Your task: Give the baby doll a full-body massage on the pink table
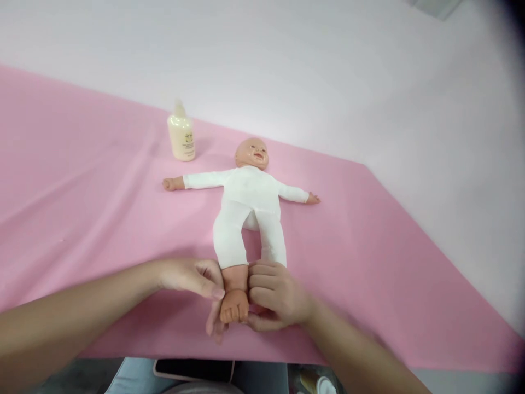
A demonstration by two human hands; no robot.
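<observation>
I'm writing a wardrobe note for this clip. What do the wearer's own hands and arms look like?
Both the left hand and the right hand are bare, with no gloves, rings or markings that I can see. The left forearm and right forearm are uncovered too: no sleeve, watch or bracelet shows within the picture.

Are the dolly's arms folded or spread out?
Spread out: the doll has its arms stretched out to either side, not crossed in front.
</observation>
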